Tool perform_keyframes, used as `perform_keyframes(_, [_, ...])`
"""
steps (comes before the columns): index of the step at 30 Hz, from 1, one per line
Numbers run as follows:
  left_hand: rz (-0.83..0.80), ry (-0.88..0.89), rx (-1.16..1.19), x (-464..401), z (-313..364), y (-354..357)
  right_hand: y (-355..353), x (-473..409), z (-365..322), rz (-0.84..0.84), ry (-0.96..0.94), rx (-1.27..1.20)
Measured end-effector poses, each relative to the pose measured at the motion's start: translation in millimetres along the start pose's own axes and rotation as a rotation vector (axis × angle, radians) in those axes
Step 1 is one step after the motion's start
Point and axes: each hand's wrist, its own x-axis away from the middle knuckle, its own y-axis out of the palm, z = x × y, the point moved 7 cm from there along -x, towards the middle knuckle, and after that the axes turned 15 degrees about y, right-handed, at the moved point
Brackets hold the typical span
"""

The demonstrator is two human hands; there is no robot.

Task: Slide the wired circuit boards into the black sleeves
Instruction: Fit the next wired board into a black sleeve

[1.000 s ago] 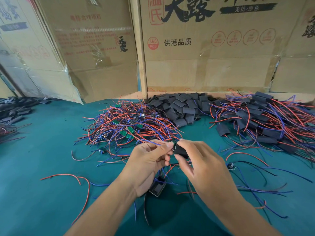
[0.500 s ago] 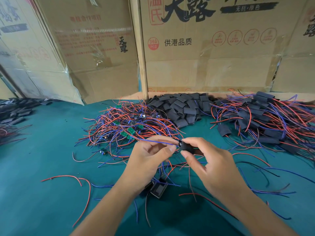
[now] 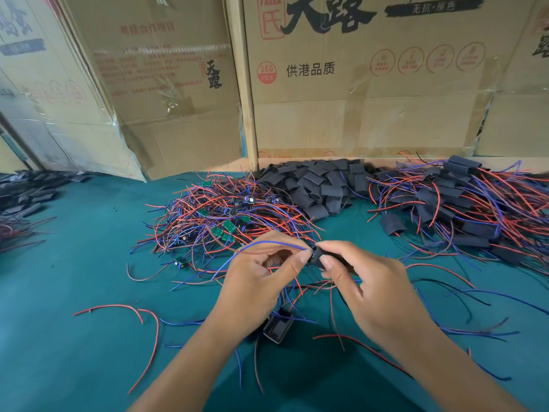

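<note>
Near the table's front edge, the left hand (image 3: 261,281) pinches the blue wire (image 3: 267,245) at the sleeve's mouth while the right hand (image 3: 365,286) pinches the black sleeve (image 3: 319,257). The board is hidden; trailing wires could snag and jam it.

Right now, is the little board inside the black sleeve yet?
Cannot tell. The right hand pinches the black sleeve, but fingers hide its mouth.

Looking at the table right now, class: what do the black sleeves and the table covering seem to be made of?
Black sleeves: likely soft plastic or rubbery tubing, matte; they lie flattened and creased. Table covering: probably felt-like fabric, teal, with no glare.
</note>
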Motion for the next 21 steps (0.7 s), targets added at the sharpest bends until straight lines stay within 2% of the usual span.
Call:
perform_keyframes(4, [0.042,-0.031,-0.013,1.0,-3.8,-1.0,8.2,-0.9,4.8,-0.093,0.029,-0.05])
perform_keyframes(7, [0.043,-0.058,-0.02,1.5,-5.6,-0.6,17.2,-0.8,11.0,-0.168,0.081,0.016])
perform_keyframes(14, [0.026,-0.156,0.05,1.8,-9.0,4.3,14.2,2.8,-2.3,-0.071,-0.123,0.109])
perform_keyframes(21, [0.117,-0.337,0.143,6.9,-23.1,2.1,12.1,4.5,-7.0,0.013,-0.266,0.169])
